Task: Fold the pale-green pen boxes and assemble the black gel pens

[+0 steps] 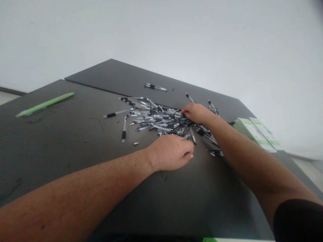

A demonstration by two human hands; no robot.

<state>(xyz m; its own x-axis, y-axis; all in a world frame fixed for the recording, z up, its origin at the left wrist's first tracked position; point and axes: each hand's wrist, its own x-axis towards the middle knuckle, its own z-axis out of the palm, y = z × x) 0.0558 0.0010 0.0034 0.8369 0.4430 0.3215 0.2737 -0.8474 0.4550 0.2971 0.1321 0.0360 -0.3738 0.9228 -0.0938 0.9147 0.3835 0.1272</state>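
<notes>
A loose pile of clear pens with black grips (158, 119) spreads over the dark table, with small pen parts among them. My right hand (195, 112) reaches into the far right side of the pile, its fingers bent down onto the pens; what they pinch, if anything, is hidden. Just in front of the pile, my left hand (174, 153) is closed with its fingers curled under. Whatever lies inside it cannot be made out. A small silver pen tip (136, 144) lies to the left of my left hand.
A long green strip (46, 104) lies at the left on the dark table (83, 161). Some pens (155, 87) lie apart at the back. White and green boxes (254, 132) stand at the right beyond my right forearm. A white wall rises behind.
</notes>
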